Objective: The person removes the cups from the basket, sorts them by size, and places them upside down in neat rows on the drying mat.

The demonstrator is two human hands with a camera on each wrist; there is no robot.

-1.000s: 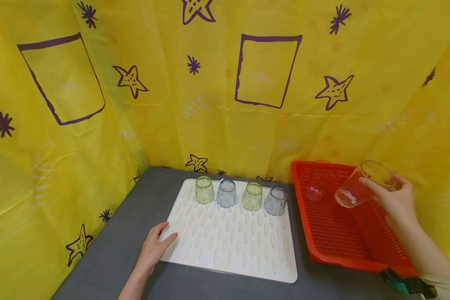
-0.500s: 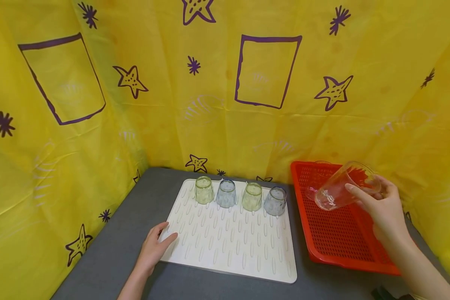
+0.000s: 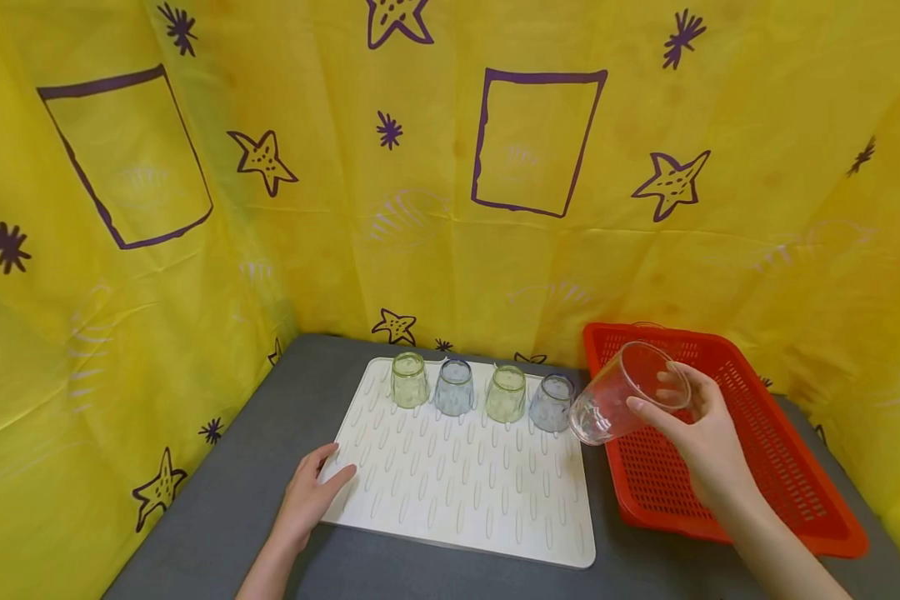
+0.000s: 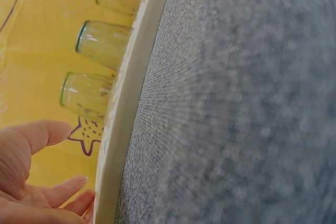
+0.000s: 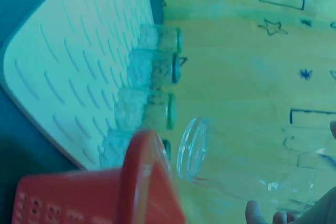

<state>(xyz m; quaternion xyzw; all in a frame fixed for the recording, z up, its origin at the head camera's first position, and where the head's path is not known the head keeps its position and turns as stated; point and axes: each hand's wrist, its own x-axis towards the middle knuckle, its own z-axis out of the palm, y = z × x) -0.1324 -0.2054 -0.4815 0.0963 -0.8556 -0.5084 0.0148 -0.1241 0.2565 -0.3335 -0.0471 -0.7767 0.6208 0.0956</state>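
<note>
My right hand (image 3: 708, 437) grips a clear drinking glass (image 3: 607, 404), thumb on the near side and fingers behind. The glass is tilted, its lower end pointing left beside the right-hand blue glass. In the right wrist view the clear glass (image 5: 252, 156) crosses the frame, with only fingertips showing. My left hand (image 3: 306, 496) rests at the left edge of a white ribbed drying mat (image 3: 465, 492), thumb and fingers apart. Along the mat's back edge, two green glasses (image 3: 409, 382) and two blue glasses (image 3: 453, 390) stand upside down in alternation.
A red perforated basket (image 3: 832, 543) stands right of the mat, below my right forearm. The held glass hides part of its left rim. Grey cloth (image 3: 247, 442) covers the table. A yellow patterned curtain (image 3: 330, 267) closes off the back and left side.
My right hand has carried the clear glass left from over the basket to the mat's right edge. My left hand and the standing glasses have stayed in place.
</note>
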